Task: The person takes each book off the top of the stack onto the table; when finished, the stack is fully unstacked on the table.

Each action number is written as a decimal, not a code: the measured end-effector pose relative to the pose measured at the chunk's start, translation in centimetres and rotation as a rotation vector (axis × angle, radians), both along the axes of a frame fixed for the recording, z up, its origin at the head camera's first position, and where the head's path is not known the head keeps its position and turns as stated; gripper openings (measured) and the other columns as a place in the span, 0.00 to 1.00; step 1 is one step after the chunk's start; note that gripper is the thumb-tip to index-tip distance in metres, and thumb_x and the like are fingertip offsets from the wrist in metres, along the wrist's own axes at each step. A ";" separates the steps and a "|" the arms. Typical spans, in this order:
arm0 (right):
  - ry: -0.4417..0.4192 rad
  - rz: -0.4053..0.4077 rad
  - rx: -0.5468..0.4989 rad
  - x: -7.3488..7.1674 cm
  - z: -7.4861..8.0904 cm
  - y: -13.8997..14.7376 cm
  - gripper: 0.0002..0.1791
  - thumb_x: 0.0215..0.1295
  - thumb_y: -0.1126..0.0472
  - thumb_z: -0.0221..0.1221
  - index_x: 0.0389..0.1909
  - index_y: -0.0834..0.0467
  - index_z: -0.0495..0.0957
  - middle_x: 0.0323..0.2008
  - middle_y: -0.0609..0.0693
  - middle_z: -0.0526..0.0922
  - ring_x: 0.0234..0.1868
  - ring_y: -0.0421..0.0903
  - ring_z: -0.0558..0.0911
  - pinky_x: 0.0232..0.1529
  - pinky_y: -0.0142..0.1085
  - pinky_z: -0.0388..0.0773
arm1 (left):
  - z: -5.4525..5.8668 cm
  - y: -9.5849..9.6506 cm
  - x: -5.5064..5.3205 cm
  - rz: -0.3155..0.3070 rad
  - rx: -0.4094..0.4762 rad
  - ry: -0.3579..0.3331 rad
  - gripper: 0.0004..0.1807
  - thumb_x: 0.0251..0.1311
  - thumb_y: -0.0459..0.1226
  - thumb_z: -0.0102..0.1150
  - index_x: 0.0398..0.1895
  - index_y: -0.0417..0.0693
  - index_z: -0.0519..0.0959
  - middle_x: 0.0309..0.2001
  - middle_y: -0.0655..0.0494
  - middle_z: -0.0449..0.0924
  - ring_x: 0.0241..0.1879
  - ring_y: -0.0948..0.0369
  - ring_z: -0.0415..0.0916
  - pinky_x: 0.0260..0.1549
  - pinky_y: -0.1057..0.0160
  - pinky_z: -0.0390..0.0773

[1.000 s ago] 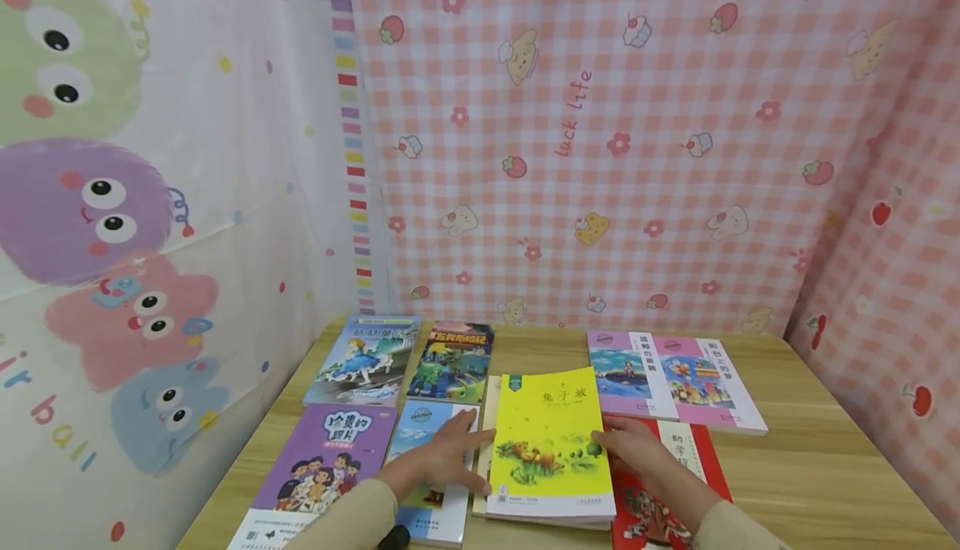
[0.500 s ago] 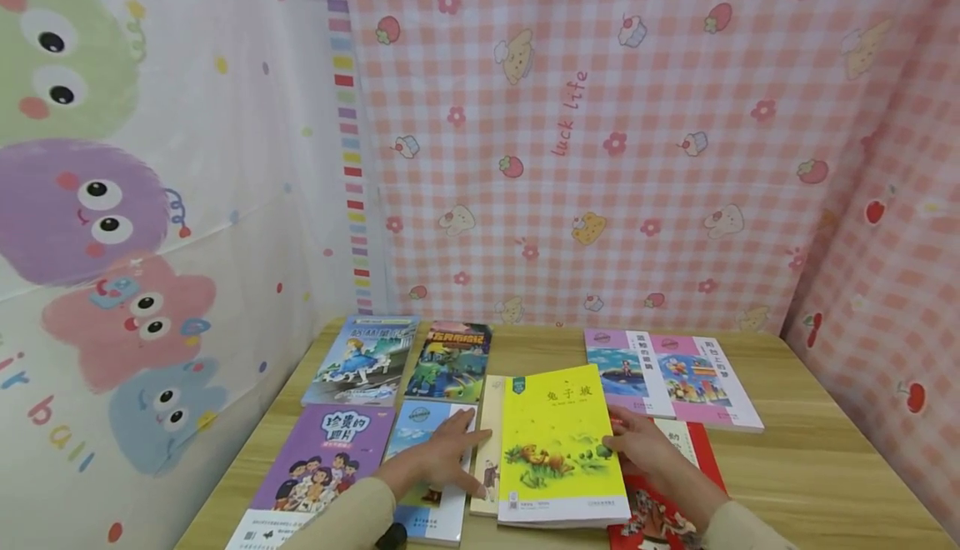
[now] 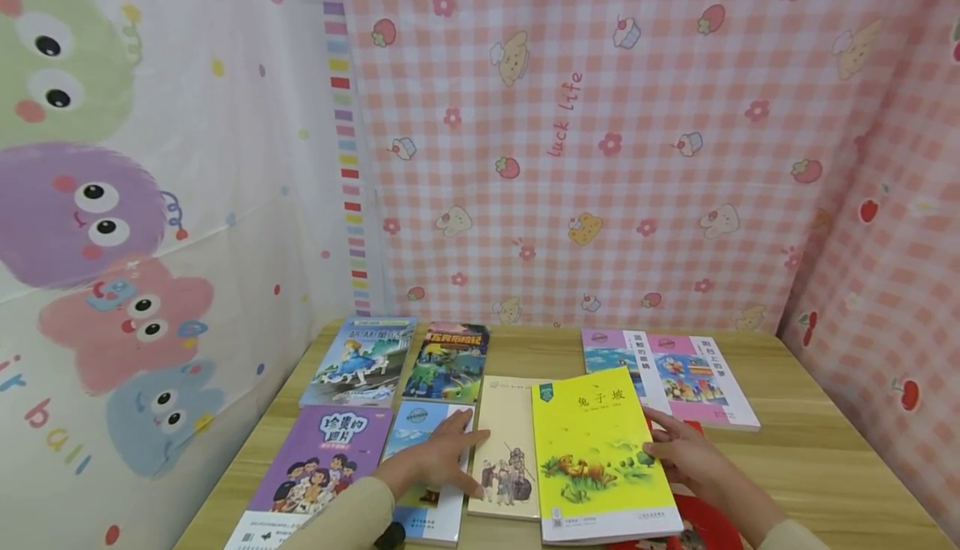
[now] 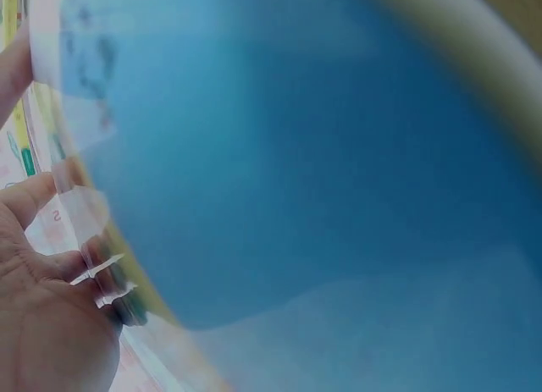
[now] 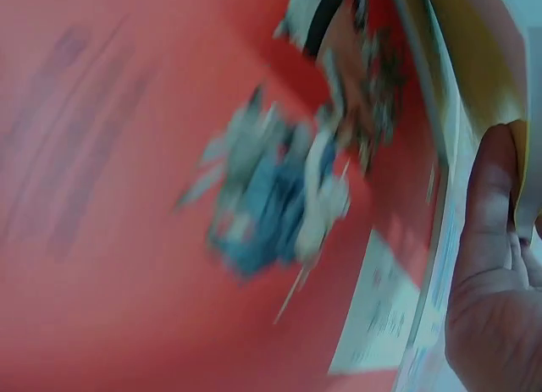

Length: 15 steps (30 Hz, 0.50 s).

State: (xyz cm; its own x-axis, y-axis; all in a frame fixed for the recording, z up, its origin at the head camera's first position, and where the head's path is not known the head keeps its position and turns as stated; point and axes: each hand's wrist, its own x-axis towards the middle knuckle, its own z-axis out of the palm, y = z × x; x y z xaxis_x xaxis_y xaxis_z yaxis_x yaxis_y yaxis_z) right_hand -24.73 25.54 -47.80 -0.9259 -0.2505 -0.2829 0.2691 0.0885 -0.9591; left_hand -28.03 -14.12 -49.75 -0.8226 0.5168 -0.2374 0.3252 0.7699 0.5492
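Observation:
My right hand (image 3: 690,454) pinches the right edge of a yellow picture-covered book (image 3: 600,433), thumb on its cover. That book lies tilted over a red book (image 3: 708,525), mostly hidden beneath it. In the right wrist view the red cover (image 5: 127,197) is blurred, and my hand (image 5: 491,265) holds the yellow book's edge. To the left, a cream book (image 3: 506,425) with drawn figures lies beside the yellow one. My left hand (image 3: 435,458) rests spread over a blue-and-white book (image 3: 442,525), its fingertips at the cream book's left edge.
A purple book (image 3: 337,442) lies at the front left. Behind it are a book with a girl in blue (image 3: 360,367) and a dark green one (image 3: 446,367). Two pink-and-white books (image 3: 693,379) lie at the back right of the wooden table (image 3: 832,467). Patterned cloth surrounds the table.
The yellow book has slid right and turned slightly, moved by my right hand off the cream book and further over the red one. My left hand has stayed in place.

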 end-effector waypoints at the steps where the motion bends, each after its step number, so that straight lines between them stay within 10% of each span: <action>1: 0.000 0.025 -0.013 0.1 -0.1 0.6 0.39 0.73 0.69 0.49 0.77 0.66 0.39 0.53 0.60 0.80 0.46 0.57 0.85 0.46 0.50 0.82 | 0.1 0.0 0.1 0.001 0.001 0.002 0.49 0.48 0.48 0.77 0.74 0.50 0.64 0.79 0.41 0.40 0.77 0.44 0.34 0.71 0.38 0.41; 15: 0.004 0.255 -0.252 1.1 -2.0 9.7 0.43 0.77 0.67 0.46 0.76 0.64 0.25 0.55 0.47 0.80 0.54 0.49 0.81 0.54 0.46 0.78 | -0.2 -0.1 0.0 0.023 0.014 -0.024 0.49 0.49 0.48 0.77 0.75 0.52 0.64 0.79 0.45 0.39 0.77 0.45 0.33 0.70 0.37 0.42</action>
